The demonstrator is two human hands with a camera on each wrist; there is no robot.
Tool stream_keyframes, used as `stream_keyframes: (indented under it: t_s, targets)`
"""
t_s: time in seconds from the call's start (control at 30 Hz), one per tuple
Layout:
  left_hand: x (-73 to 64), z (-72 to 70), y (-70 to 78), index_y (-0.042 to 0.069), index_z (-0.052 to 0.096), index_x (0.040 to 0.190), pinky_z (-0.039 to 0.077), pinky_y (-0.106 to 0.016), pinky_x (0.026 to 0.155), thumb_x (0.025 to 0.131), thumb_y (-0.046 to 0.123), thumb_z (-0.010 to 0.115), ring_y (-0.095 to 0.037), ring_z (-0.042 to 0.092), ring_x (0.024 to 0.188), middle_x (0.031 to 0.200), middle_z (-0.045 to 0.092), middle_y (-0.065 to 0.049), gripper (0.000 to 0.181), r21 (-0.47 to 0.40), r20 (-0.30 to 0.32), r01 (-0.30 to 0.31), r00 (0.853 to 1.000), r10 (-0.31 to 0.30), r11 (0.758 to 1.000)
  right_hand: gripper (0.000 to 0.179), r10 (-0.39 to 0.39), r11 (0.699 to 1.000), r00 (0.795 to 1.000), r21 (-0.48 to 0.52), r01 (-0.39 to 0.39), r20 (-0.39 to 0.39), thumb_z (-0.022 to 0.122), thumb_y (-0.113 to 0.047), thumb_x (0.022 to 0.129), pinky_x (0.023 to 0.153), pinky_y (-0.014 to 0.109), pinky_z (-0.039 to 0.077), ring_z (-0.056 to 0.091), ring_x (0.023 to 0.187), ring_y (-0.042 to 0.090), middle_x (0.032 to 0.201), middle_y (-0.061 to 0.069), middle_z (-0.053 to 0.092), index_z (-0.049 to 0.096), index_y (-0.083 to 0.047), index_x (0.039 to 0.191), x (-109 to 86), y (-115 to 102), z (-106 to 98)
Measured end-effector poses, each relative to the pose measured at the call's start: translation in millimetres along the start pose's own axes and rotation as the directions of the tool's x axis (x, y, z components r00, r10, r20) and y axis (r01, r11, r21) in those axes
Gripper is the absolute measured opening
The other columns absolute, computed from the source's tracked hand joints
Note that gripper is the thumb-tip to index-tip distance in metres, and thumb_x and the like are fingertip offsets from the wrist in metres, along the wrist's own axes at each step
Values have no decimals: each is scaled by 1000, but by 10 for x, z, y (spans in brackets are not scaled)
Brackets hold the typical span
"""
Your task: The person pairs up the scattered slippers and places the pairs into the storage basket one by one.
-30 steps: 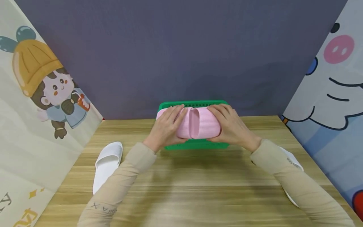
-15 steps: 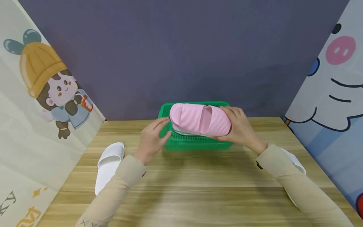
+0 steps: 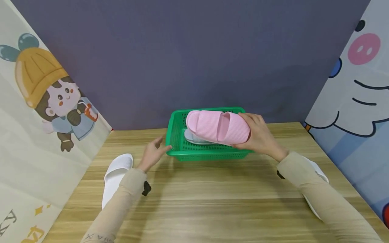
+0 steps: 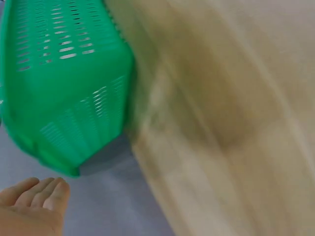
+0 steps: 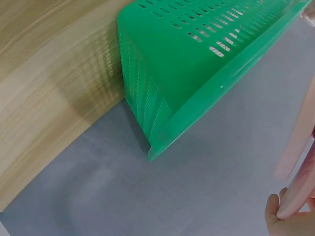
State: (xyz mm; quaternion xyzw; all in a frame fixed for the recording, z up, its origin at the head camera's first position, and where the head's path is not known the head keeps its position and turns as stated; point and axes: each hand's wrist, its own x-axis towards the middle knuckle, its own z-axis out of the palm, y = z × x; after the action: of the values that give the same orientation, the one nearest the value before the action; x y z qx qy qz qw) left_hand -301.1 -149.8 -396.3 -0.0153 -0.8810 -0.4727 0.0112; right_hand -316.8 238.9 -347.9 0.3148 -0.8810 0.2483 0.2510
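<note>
My right hand [image 3: 262, 136] grips the right end of a pair of pink slippers [image 3: 209, 125] with ribbed straps, pressed together. They are held over a green plastic basket [image 3: 212, 156] at the back of the table. Partly hidden under them, a pale blue-grey slipper [image 3: 197, 139] lies inside the basket. At the basket's front left corner is my left hand [image 3: 153, 152], thumb apart from the fingers, holding nothing. In the right wrist view, pink soles [image 5: 300, 184] show at the right edge above the fingers.
One white slipper [image 3: 113, 180] lies on the wooden table [image 3: 218, 206] at the left. Another white slipper [image 3: 317, 172] is at the right, mostly covered by my right sleeve. A dark grey wall [image 3: 194, 60] stands right behind the basket, with printed cloth panels on both sides.
My left hand has let go of the pink slippers and drawn back left and toward me. The right hand keeps its hold, the slippers shifting right and uncovering the blue-grey slipper.
</note>
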Motion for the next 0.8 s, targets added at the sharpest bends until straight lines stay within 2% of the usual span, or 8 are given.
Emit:
stream_keyframes:
  t_s: [0.1,0.3,0.43,0.63,0.8]
  targets:
    - [49,68,-94,3,29,142,30,-43,109,84,33,63,-34,32,133,145,32,-18,74,-46,20,-3,1000,4,999,102,11,1000,1000,3,-11,11,87,-39,50,87,56,39,37,116,38,129,21,44,40,-6,134,18,20,25]
    - [125,184,-144,3,30,142,32,-41,109,85,24,63,-32,35,132,144,35,-19,69,-143,-11,-14,1000,13,990,100,72,996,995,50,-76,69,86,-39,52,88,58,40,34,120,37,132,18,42,39,-9,135,68,81,100]
    - [163,235,-121,1,27,142,35,-41,106,84,18,63,-32,36,131,143,35,-21,70,-192,-33,-5,999,-1,981,100,123,987,985,87,-134,121,85,-42,54,90,58,39,32,122,36,134,14,41,38,-13,137,107,151,155]
    - [173,279,-103,-1,27,142,36,-41,106,84,15,64,-32,35,131,143,34,-22,71,-238,-66,6,998,-22,971,104,146,979,969,113,-170,198,84,-47,53,90,56,39,34,119,31,136,11,41,36,-14,139,173,247,260]
    - [174,289,-112,1,28,142,39,-40,104,85,13,62,-32,39,129,141,37,-21,68,-266,-75,13,997,-34,964,104,186,961,945,150,-232,270,82,-52,53,90,54,41,36,118,27,136,7,42,36,-19,139,201,331,385]
